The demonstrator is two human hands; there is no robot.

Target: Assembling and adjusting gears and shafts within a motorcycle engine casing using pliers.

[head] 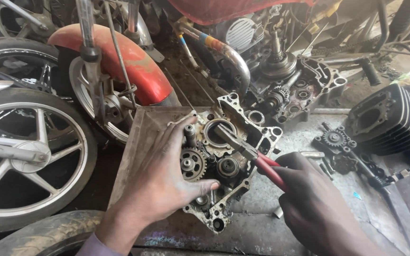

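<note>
On the metal tray (141, 142), the crankcase half (228, 156) lies flat w/ gears up. Left hand (164, 175) presses it down, fingers spread beside the gear cluster (193, 163). Right hand (309, 199) grips red-handled pliers (247, 151), tips in the bearing bore (219, 132). Risk: pliers slip off, nicking the bore or jabbing the left fingers; case may shift if pressure eases.

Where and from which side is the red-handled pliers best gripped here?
Grip the pliers by the red handles, from the lower right, as the right hand does: the jaws point up-left into the round opening of the engine case, leaving only the handles free.
</note>
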